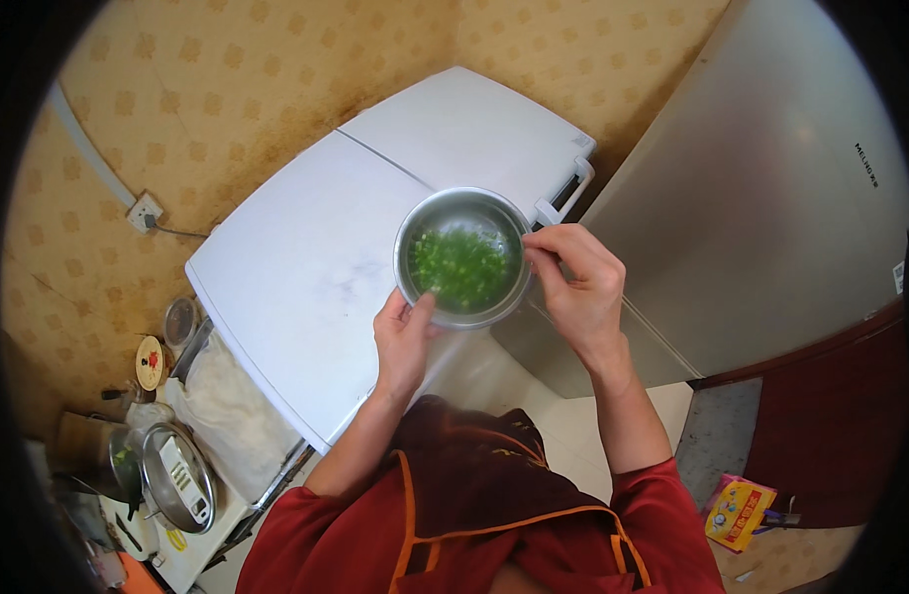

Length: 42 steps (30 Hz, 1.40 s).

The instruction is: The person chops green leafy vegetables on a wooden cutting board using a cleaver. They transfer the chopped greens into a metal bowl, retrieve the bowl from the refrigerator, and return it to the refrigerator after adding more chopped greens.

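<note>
A round steel bowl with chopped green pieces, perhaps scallion, inside is held up over the edge of a white chest freezer. My left hand grips its lower left side, the thumb over the rim. The fingertips of my right hand pinch the bowl's rim on the right. The bowl's contents look slightly blurred.
A grey refrigerator stands at the right. On the lower left counter are a steel basin holding a white slotted grater, a pale cloth and a lidded container. The freezer has a handle.
</note>
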Available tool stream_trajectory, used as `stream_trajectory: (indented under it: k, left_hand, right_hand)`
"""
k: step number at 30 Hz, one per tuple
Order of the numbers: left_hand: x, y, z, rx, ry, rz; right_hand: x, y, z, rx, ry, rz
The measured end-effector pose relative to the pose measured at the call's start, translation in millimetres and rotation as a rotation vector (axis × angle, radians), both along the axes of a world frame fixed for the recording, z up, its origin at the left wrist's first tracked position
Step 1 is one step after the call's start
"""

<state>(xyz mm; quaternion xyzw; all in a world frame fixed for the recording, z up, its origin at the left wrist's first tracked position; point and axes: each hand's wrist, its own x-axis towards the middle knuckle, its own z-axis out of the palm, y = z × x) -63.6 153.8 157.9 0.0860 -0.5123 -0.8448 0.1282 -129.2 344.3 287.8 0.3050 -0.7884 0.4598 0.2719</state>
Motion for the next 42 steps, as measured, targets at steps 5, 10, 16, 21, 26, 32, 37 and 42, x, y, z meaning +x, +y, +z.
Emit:
stream_trajectory:
  k: [5, 10, 16, 21, 26, 32, 37, 42]
  left_hand:
    - [-4, -6, 3, 0.002, -0.025, -0.063]
    - [4, -5, 23, -0.001, -0.065, -0.116]
    - [7, -12, 19, 0.042, -0.078, -0.028]
    - [11, -12, 12, 0.078, -0.049, -0.007]
    - [10, -12, 5, 0.072, -0.023, 0.035]
    - [11, -6, 4, 0.087, -0.007, 0.036]
    - [20, -3, 14, 0.075, 0.027, 0.026]
    - [29, -1, 10, 0.075, 0.051, 0.071]
  right_hand:
    - [-1, -36, -21, 0.414, 0.147, 0.174]
    - [-29, -47, -53, 0.632, 0.269, 0.207]
    - [-42, -38, -34, 0.391, -0.01, 0.276]
    - [-42, -37, -8, 0.277, 0.01, 0.256]
    - [-33, -39, 2, 0.121, -0.096, 0.244]
    - [-27, -44, -4, 0.154, 0.003, 0.305]
    - [-22, -41, -19, 0.231, 0.009, 0.315]
    - [-13, -29, 6, 0.061, -0.098, 0.267]
